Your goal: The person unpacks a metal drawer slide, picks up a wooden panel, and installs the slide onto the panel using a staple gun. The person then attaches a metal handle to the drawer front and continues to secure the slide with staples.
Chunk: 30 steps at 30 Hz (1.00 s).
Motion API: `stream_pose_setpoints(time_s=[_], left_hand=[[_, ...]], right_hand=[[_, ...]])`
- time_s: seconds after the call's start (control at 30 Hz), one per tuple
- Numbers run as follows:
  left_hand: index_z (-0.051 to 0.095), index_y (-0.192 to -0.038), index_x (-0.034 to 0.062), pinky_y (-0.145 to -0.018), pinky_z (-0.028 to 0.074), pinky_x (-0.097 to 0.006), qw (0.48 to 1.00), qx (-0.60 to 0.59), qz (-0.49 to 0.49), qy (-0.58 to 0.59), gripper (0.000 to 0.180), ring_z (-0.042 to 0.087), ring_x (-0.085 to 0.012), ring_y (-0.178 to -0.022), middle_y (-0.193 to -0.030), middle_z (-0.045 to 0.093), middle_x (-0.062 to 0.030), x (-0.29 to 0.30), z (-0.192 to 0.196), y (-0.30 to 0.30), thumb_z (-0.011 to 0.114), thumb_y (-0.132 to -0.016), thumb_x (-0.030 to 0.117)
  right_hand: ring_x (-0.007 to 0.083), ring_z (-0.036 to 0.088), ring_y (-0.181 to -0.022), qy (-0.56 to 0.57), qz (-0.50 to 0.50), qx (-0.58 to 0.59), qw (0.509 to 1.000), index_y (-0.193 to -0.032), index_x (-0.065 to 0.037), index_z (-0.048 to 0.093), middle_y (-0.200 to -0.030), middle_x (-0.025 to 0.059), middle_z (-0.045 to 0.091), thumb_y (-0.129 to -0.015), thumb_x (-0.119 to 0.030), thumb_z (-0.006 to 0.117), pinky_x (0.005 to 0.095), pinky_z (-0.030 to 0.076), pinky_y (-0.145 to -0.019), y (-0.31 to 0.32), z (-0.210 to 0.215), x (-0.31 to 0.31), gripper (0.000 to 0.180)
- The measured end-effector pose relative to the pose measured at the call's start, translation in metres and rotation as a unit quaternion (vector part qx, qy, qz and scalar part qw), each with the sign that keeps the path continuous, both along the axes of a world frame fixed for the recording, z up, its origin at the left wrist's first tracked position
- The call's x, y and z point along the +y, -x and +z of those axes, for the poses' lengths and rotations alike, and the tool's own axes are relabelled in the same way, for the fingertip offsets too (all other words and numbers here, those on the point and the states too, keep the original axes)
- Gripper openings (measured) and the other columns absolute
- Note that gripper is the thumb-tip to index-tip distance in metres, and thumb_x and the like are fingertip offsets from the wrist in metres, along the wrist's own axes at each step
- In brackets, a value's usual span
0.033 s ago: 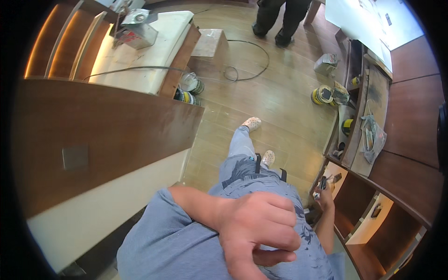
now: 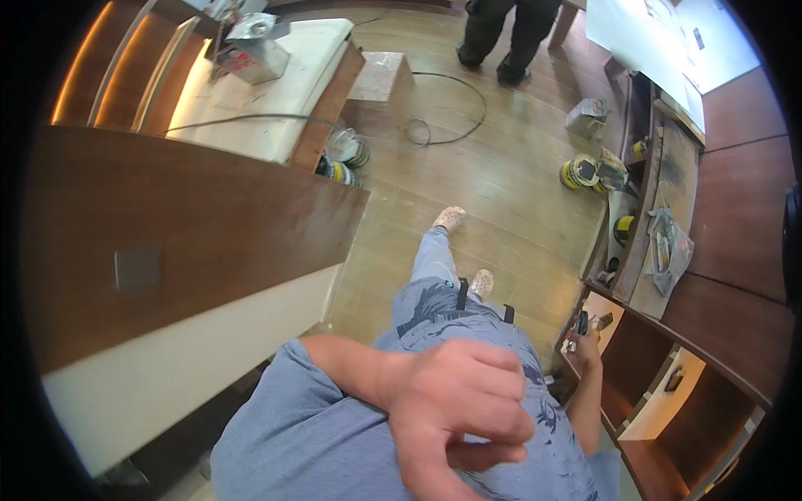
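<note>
My left hand (image 2: 459, 409) hangs close to the camera in front of my blue shirt, its forearm crossing over from the lower left. Its fingers are loosely curled and apart, with nothing in them. My right hand (image 2: 587, 344) is lower down at the right, by the edge of a brown wooden shelf unit (image 2: 643, 250). It grips a small dark object (image 2: 581, 322); what kind of object is too small to tell. My legs and light shoes (image 2: 449, 219) stand on the wood floor below.
A wide dark wood panel (image 2: 192, 217) runs along my left. Behind it, a metal tin (image 2: 255, 50) sits on a white top. Yellow cans (image 2: 581, 171), more cans (image 2: 347, 150), a box (image 2: 380, 79) and a looped cable (image 2: 447, 108) lie on the floor. Another person's legs (image 2: 510, 33) stand at the far end.
</note>
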State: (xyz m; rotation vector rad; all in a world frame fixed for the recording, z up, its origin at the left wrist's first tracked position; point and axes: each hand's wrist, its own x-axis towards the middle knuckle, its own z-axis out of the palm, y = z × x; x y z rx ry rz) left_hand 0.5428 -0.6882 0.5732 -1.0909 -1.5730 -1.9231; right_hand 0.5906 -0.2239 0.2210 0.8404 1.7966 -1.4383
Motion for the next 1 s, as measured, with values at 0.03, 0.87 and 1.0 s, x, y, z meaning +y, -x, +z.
stream_pose_setpoints(time_s=[0.03,0.87,1.0], left_hand=[[0.068,-0.103,0.0065,-0.062,0.051,-0.036,0.996,-0.079,0.011,0.039,0.018,0.063,-0.0237,-0.068,-0.088,0.070,-0.0077,0.005,0.006,-0.016,0.080,-0.090,0.005],[0.066,-0.090,0.0058,-0.066,0.047,-0.037,0.972,-0.154,0.026,0.177,0.018,0.059,-0.0245,-0.066,-0.074,0.061,-0.0051,-0.052,0.028,-0.095,0.075,-0.097,0.019],[0.068,-0.100,0.0079,-0.068,0.049,-0.036,0.958,-0.193,-0.026,0.209,0.011,0.061,-0.0227,-0.070,-0.079,0.065,-0.0044,-0.086,0.031,-0.078,0.073,-0.098,0.017]], right_hand=[[0.0194,0.056,-0.070,-0.026,0.038,-0.005,0.999,-0.142,-0.018,0.049,-0.087,0.0027,0.057,-0.082,-0.001,0.059,0.0379,0.045,-0.050,0.007,-0.003,0.009,0.064],[0.0285,0.067,-0.098,-0.051,0.123,-0.067,0.989,-0.140,-0.010,0.047,-0.111,0.0129,0.063,-0.091,-0.005,0.067,0.0543,0.060,-0.069,0.033,-0.045,-0.054,0.054],[0.0295,0.068,-0.097,-0.065,0.141,-0.107,0.982,-0.132,-0.005,0.053,-0.103,0.0130,0.065,-0.092,-0.006,0.069,0.0558,0.060,-0.069,0.030,-0.026,-0.090,0.043]])
